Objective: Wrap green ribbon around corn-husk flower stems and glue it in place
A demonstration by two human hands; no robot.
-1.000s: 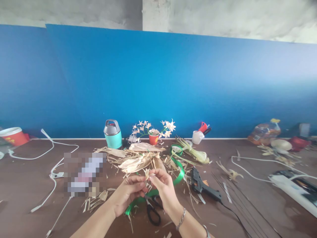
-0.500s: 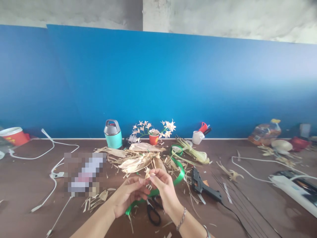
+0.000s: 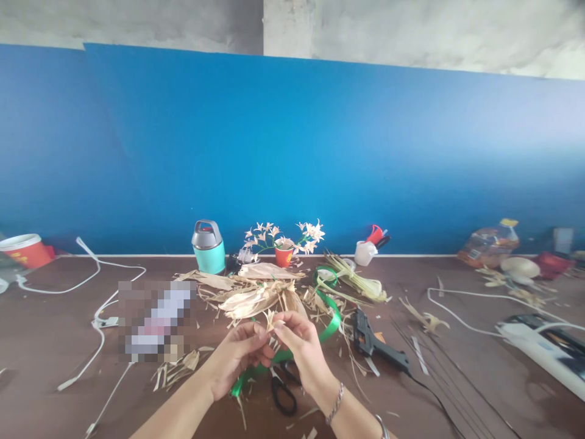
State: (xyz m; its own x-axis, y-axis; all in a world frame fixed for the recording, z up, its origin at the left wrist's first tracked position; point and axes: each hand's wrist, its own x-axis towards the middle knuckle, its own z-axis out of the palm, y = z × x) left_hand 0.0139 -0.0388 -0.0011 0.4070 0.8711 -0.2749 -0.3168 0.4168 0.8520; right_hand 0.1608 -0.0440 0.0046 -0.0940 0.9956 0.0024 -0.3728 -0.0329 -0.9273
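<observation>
A small pale flower of dried corn husk point(image 3: 270, 319) stands between my fingertips, its petals pointing up. My left hand point(image 3: 240, 353) pinches low on it with thumb and forefinger. From the other side my right hand point(image 3: 299, 344) has thumb and forefinger closed at its petals. The fingers hide the flower's base. Beneath both hands, black-handled scissors point(image 3: 284, 396) and a green ribbon point(image 3: 331, 326) lie on the brown table point(image 3: 365, 411). A heap of dry corn husks point(image 3: 251, 299) is just beyond my fingers.
A glue gun point(image 3: 377, 344) with its cord lies to the right. Husk flowers on green stems rise from a red paper cup point(image 3: 284, 253) at the back, near a turquoise food jar point(image 3: 209, 250). White cables point(image 3: 98, 323) run across the left side. A blue panel point(image 3: 292, 152) closes the back.
The flower has shifted and turned slightly to the left between my fingers. Both hands keep almost the same place and grip.
</observation>
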